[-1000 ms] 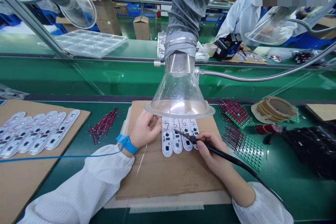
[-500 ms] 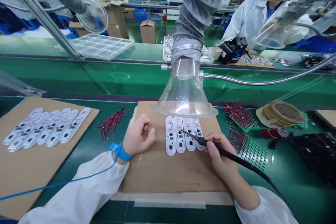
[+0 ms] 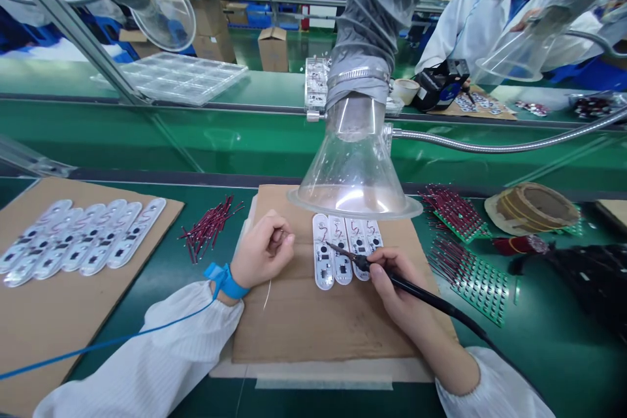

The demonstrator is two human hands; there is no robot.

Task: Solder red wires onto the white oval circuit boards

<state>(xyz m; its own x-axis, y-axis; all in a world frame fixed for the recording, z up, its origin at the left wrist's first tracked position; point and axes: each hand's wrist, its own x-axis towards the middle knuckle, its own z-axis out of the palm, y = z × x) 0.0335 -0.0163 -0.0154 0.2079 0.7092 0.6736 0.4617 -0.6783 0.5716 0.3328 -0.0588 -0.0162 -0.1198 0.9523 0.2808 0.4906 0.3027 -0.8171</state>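
Gripping soldering iron (image 3: 421, 290) in right hand (image 3: 396, 290), tip reaching over white circuit boards (image 3: 323, 268); left hand (image 3: 262, 251) curling fingers closed beside them (pinching anything? can't tell).

one left hand (image 3: 262, 251), one right hand (image 3: 396, 290), one soldering iron (image 3: 421, 290), one blue wrist strap (image 3: 228, 281), four white led boards (image 3: 323, 261) on the middle one of three cardboard sheets (image 3: 333, 333), two green pin-filled boards (image 3: 480, 290), three clear fume hoods (image 3: 355, 189) and one brown roll (image 3: 531, 208).
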